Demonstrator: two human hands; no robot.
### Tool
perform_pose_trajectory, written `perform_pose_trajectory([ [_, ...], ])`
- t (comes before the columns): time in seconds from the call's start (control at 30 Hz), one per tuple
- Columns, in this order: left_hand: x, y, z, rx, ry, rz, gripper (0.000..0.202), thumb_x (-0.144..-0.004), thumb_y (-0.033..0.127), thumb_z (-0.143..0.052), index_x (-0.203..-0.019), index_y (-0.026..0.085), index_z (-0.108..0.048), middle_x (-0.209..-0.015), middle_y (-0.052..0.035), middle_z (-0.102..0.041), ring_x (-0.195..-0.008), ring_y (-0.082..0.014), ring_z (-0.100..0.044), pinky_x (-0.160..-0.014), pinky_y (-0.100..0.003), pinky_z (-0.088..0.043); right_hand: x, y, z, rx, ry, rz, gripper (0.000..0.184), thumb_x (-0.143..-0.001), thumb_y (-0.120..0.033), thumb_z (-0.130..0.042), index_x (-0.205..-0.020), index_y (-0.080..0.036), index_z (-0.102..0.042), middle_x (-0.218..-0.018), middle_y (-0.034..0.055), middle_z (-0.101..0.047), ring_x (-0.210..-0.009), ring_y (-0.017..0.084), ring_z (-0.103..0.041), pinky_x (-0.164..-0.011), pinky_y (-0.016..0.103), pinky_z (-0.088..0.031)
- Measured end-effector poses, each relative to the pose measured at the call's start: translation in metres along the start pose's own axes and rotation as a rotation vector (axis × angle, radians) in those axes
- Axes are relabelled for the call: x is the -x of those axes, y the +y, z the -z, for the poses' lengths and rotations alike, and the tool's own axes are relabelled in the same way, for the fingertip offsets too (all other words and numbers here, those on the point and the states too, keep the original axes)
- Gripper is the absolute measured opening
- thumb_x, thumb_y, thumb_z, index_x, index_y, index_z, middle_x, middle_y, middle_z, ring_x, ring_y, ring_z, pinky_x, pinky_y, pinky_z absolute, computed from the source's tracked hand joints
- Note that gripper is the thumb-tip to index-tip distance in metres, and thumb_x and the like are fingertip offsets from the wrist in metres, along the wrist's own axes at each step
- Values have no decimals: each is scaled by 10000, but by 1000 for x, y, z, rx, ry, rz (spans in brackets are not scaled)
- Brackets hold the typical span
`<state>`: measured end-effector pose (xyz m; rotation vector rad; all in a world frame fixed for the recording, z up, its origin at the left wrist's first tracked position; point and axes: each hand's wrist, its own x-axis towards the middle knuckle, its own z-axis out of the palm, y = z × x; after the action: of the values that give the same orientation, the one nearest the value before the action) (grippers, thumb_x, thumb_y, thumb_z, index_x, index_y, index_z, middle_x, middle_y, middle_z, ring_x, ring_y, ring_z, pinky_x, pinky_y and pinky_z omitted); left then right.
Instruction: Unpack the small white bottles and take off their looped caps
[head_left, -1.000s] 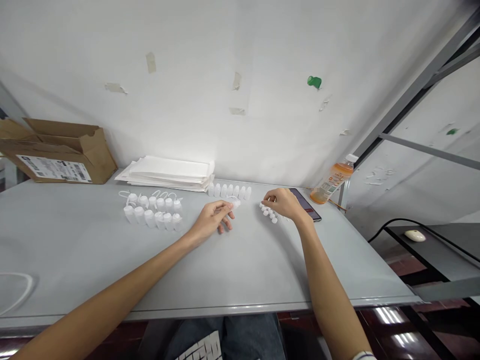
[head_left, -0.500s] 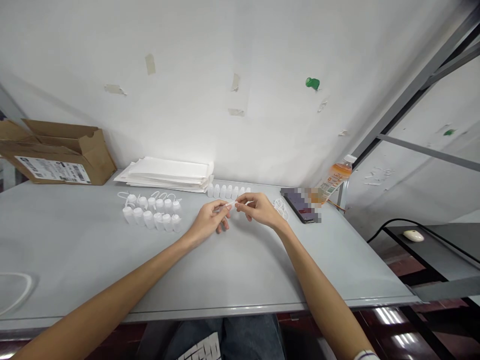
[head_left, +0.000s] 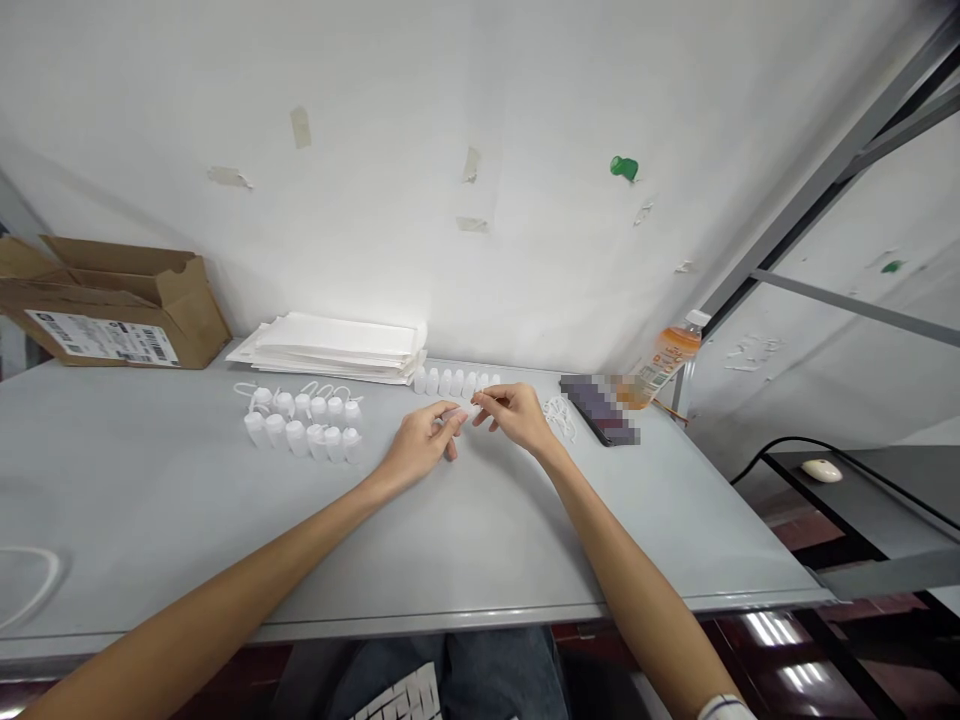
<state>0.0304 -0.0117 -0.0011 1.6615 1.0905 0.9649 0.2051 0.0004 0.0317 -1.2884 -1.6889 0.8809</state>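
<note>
My left hand [head_left: 418, 447] pinches a small white plastic bottle [head_left: 451, 414], most of which its fingers hide. My right hand [head_left: 516, 417] meets it from the right, its fingertips pinching a small white cap with a thin tether [head_left: 474, 410] at the bottle's tip. The exact join is too small to make out. Just behind the hands stands a row of several white bottles [head_left: 454, 382]. To the left, two rows of several white bottles with looped cords [head_left: 300, 425] sit on the grey table [head_left: 187, 500]. A small heap of white looped caps [head_left: 559, 417] lies right of my right hand.
A pixelated phone [head_left: 600, 412] lies on the table's right side, with an orange drink bottle [head_left: 664, 357] behind it. A stack of white paper [head_left: 330, 348] and a cardboard box [head_left: 112, 315] stand at the back left. A white cord [head_left: 26, 590] lies at the front left.
My right hand has left the heap of caps and moved left, taking a cap to my left hand. Both hands now stay close together at the bottle.
</note>
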Motion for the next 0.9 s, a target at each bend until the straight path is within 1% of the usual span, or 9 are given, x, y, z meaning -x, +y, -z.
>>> perform_pose_trajectory([
  [0.1, -1, 2, 1, 14, 10, -22, 422, -872, 566, -501, -943, 172, -635, -728, 7, -572, -518, -126, -624, -506, -237, -428, -3, -2, -3, -43, 57, -26, 239, -811, -321, -580, -705, -135, -686, -634, 41, -657, -633, 178, -701, -468, 208, -521],
  [0.23, -2, 3, 2, 18, 39, -41, 417, -871, 567, -502, -851, 171, -631, -677, 17, -541, -488, -126, -617, -499, -236, -430, -6, -3, -7, -79, 125, -28, 280, -797, -370, -589, -643, -142, -638, -659, 44, -643, -620, 183, -703, -449, 212, -522],
  [0.37, -2, 5, 2, 24, 55, -46, 419, -865, 568, -512, -784, 168, -611, -644, 23, -519, -461, -127, -612, -497, -240, -443, -7, -2, -8, -69, 175, -14, 313, -809, -412, -576, -650, -148, -634, -690, 55, -658, -626, 183, -702, -468, 224, -533],
  [0.47, -3, 7, 1, 60, 63, -19, 425, -847, 578, -531, -761, 166, -591, -636, 32, -492, -421, -125, -596, -481, -251, -453, -7, -2, -13, 19, 241, 9, 317, -847, -394, -536, -659, -158, -633, -711, 58, -681, -652, 182, -706, -530, 236, -548],
  [0.57, -3, 10, 2, 90, 69, -25, 429, -839, 580, -543, -728, 167, -561, -620, 39, -465, -399, -119, -578, -453, -247, -440, -8, -4, -17, 118, 310, 25, 315, -877, -345, -492, -656, -168, -632, -710, 54, -701, -675, 173, -709, -648, 249, -561],
  [0.63, -1, 12, 3, 118, 79, -31, 440, -840, 578, -545, -683, 168, -532, -584, 45, -447, -393, -115, -568, -446, -240, -430, -10, -4, -14, 151, 368, 19, 317, -886, -341, -475, -682, -167, -645, -708, 59, -710, -705, 176, -714, -709, 254, -559],
  [0.7, 1, 14, 3, 164, 84, 1, 461, -842, 578, -544, -633, 170, -496, -548, 48, -434, -386, -112, -557, -440, -235, -415, -11, -2, -4, 166, 474, 2, 340, -897, -370, -450, -742, -157, -666, -729, 73, -720, -745, 186, -719, -729, 259, -559],
  [0.77, 3, 14, 1, 204, 70, 40, 472, -843, 573, -543, -605, 170, -481, -526, 45, -441, -389, -112, -555, -447, -235, -413, -12, 2, 14, 146, 601, -19, 408, -909, -422, -406, -806, -134, -677, -757, 92, -722, -733, 193, -719, -692, 266, -571],
  [0.9, 7, 12, -8, 192, -19, 9, 421, -840, 543, -559, -651, 168, -532, -545, 25, -513, -457, -127, -584, -496, -240, -442, -10, 14, 58, 78, 656, -2, 411, -846, -481, -498, -887, -120, -690, -817, 93, -713, -655, 177, -706, -530, 240, -569],
])
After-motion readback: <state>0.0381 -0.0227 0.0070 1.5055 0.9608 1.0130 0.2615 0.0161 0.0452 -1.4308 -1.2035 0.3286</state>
